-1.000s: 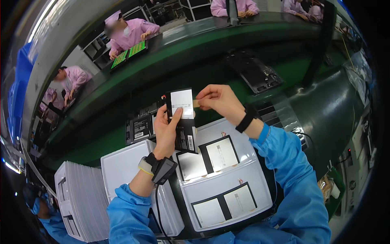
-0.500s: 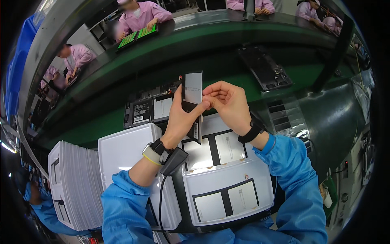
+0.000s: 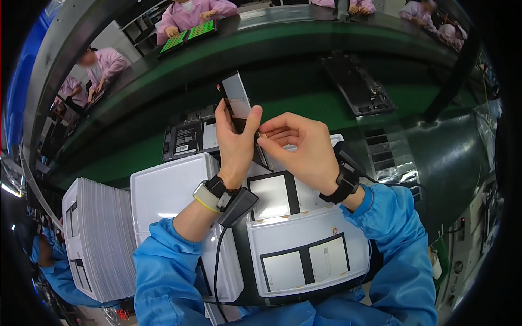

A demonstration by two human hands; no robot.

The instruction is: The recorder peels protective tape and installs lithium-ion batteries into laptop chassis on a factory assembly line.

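Note:
My left hand (image 3: 236, 149) grips a flat battery pack (image 3: 235, 92) with silver-grey cells and a black border, holding it on edge and tilted above the work surface. A small red connector shows at its upper left corner. Close by, my right hand (image 3: 307, 144) has thumb and index finger pinched at the pack's lower right edge, around a small light-coloured bit too small to name. Below my hands, another battery pack (image 3: 329, 258) of two cells lies in a white tray (image 3: 288, 236). A further pack (image 3: 269, 195) sits behind it, partly covered by my right hand.
An open device housing (image 3: 185, 141) lies on the green belt beyond my left hand, another housing (image 3: 359, 89) at the far right. White trays (image 3: 111, 244) stand stacked at left, beside a bare white tray (image 3: 166, 190). Dark strips on film (image 3: 380, 146) lie right. Co-workers in pink sit across.
The battery pack has moved left and slightly up and now leans over more, its face turned away. My right hand's pinch has followed to the left along its edge.

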